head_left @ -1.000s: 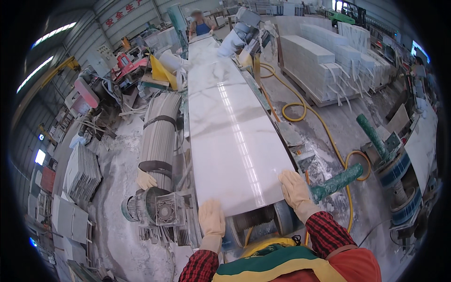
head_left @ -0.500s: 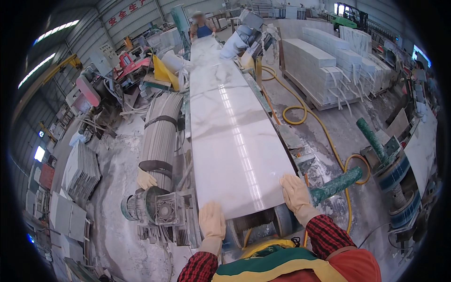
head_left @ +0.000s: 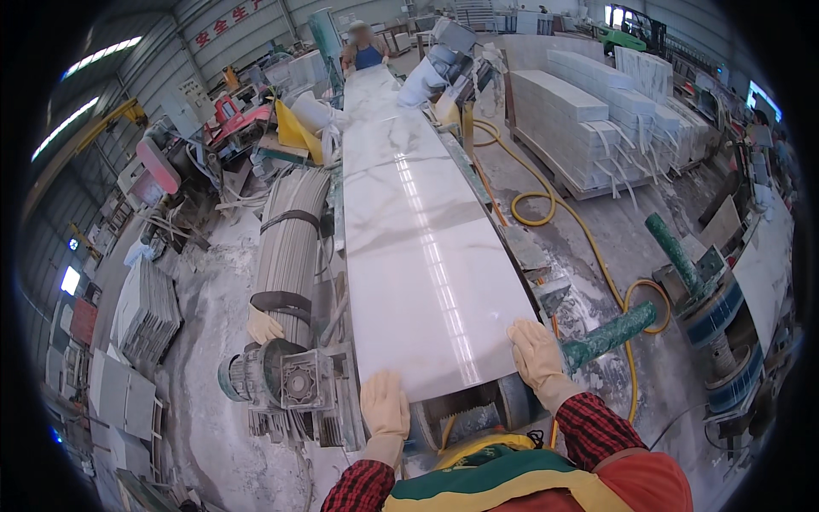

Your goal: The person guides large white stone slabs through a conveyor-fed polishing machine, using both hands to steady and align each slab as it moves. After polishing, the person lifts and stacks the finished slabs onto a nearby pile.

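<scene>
Where the long white slab (head_left: 431,282) with grey veins runs from the lower centre of the frame up to the top centre, both gloved hands are placed at its near end. The left hand (head_left: 385,403) is at the near left corner, fingers extended and together; the right hand (head_left: 537,354) lies over the right edge, fingers likewise extended. As to the grip, neither hand is balled up, but whether the thumbs clamp the slab from below cannot be told. Beneath the near end sits a roller assembly (head_left: 517,398). Left of centre, a strapped bundle of strips (head_left: 286,247) lies beside the slab, with a loose pale glove (head_left: 264,325) at its lower end and a dusty motor (head_left: 242,379) just below. Right of centre, a green post (head_left: 616,336) and a yellow hose (head_left: 595,260) are noted; a co-worker (head_left: 368,56) stands at the slab's far end, top centre
</scene>
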`<action>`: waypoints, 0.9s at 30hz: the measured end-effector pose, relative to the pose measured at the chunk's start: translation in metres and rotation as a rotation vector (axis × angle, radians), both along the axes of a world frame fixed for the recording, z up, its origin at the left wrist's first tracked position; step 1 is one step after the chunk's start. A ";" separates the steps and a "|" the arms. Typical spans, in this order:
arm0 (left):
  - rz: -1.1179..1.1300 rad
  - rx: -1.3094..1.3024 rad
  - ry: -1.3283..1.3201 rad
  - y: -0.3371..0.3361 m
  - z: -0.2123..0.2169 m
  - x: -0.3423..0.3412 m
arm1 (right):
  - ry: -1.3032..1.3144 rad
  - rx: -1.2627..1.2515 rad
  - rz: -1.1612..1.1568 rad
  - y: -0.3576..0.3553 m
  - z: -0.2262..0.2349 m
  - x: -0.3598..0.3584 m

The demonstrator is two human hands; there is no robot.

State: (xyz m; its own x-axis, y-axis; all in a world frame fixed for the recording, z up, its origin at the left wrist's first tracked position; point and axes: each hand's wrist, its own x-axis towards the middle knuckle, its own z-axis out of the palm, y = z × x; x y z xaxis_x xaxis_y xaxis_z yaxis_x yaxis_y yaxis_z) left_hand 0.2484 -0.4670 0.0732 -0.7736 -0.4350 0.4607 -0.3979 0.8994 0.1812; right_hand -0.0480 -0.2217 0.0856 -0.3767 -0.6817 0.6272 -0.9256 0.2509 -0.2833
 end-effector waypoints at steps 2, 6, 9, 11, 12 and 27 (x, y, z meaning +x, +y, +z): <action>0.003 0.000 0.000 0.001 -0.001 0.001 | 0.010 0.003 -0.003 0.002 -0.001 0.001; 0.003 0.004 0.004 0.002 -0.004 0.003 | 0.027 0.001 -0.014 0.005 -0.005 0.002; 0.001 0.000 0.008 0.004 -0.004 0.005 | 0.018 0.004 -0.015 0.007 -0.008 0.004; -0.001 -0.002 0.017 0.005 -0.003 0.006 | 0.029 0.000 -0.020 0.008 -0.009 0.006; -0.003 -0.001 0.022 0.006 -0.003 0.007 | 0.034 -0.002 -0.021 0.009 -0.009 0.006; -0.135 0.013 -0.031 -0.053 -0.005 -0.005 | -0.146 0.253 -0.131 -0.013 -0.017 -0.010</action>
